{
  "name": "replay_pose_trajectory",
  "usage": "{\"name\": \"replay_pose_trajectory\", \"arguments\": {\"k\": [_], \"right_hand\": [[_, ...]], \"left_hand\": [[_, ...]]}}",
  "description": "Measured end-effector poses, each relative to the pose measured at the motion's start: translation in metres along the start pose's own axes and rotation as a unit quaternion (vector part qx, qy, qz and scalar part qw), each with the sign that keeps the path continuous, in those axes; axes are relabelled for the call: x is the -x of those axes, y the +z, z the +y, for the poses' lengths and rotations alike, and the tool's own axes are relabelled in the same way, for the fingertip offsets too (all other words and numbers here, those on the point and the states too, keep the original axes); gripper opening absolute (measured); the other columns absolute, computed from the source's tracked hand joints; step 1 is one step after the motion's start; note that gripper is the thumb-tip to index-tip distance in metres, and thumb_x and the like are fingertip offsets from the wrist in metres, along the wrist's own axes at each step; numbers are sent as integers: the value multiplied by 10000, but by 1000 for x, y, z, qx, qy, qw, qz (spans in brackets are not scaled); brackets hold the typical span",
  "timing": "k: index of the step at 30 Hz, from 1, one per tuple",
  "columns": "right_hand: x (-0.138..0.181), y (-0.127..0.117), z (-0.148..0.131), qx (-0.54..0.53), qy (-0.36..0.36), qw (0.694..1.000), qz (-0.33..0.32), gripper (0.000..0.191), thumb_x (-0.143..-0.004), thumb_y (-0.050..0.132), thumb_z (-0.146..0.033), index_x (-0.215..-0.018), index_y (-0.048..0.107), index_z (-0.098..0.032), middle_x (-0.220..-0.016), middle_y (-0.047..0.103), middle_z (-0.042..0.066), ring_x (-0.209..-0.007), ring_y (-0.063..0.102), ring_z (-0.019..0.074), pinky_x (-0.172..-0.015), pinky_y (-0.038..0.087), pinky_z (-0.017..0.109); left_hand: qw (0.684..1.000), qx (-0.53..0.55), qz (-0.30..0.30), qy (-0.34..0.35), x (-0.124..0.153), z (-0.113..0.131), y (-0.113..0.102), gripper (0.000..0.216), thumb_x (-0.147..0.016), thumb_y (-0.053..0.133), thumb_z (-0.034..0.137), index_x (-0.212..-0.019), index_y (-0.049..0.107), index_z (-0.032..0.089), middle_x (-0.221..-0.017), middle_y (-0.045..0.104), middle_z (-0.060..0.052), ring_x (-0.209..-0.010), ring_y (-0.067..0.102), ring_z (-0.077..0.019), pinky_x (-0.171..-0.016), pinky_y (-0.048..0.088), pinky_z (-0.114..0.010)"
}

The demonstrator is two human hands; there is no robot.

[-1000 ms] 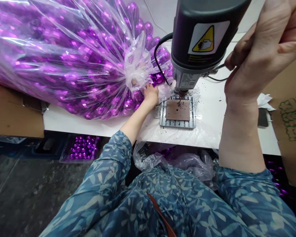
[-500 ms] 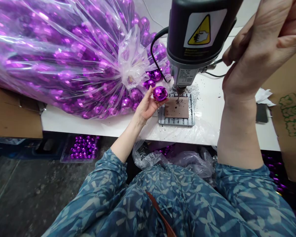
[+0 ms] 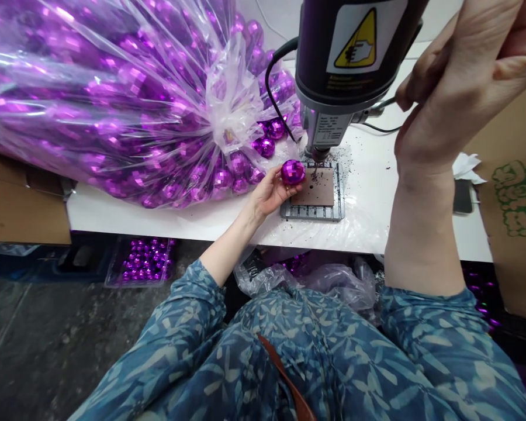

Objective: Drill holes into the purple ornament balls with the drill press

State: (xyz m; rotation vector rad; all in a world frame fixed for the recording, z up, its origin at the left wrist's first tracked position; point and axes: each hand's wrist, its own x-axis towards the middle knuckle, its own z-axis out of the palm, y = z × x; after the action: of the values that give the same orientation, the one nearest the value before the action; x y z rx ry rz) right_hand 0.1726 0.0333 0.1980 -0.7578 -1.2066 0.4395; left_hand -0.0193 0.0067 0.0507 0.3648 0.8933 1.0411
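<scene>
My left hand (image 3: 269, 190) holds a faceted purple ball (image 3: 293, 172) in its fingertips, just left of the drill bit of a bench drill (image 3: 346, 64). Under the bit lies a brown plate on a slotted metal base (image 3: 315, 211), dusted with dark shavings. Raised at the upper right, my right hand (image 3: 460, 76) is closed around the drill's thin metal lever (image 3: 383, 105). A large clear plastic bag (image 3: 114, 88) stuffed with purple balls lies on the white table (image 3: 114, 207) to the left, its open mouth near my left hand.
A black cable (image 3: 274, 99) loops beside the drill. A cardboard box (image 3: 519, 204) stands at the right, another (image 3: 21, 204) at the left. A phone (image 3: 461, 197) lies on the table's right side. A tray of purple balls (image 3: 146, 260) sits on the floor below, and a crumpled plastic bag (image 3: 324, 280) rests on my lap.
My left hand drew a purple ball out of the bag's mouth and carried it right to the drill bit. My right hand stayed on the lever.
</scene>
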Motion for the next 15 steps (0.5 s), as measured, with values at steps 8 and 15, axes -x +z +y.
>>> {"name": "replay_pose_trajectory", "arguments": {"k": [8,15], "right_hand": [[0,2,-1,-1,4,1000,2,804,-639,548,-861,-798,302,-112,-596,272,-11,-522,374,-48,-593,270,170],[-2,3,0,-5,27,1000,5,844,-560,554,-889,-798,403,-93,-574,261,-12,-506,368,-28,-588,260,192]], "left_hand": [[999,0,-17,-38,-4,0,-12,400,-1151,415,363,-1311,705,138,-1277,802,-168,-1152,811,-226,-951,686,-308],[996,-64,-58,-3,3,-13,-18,346,-1141,470,444,-1244,692,200,-1239,778,-136,-1289,759,-288,-1079,663,-468]]}}
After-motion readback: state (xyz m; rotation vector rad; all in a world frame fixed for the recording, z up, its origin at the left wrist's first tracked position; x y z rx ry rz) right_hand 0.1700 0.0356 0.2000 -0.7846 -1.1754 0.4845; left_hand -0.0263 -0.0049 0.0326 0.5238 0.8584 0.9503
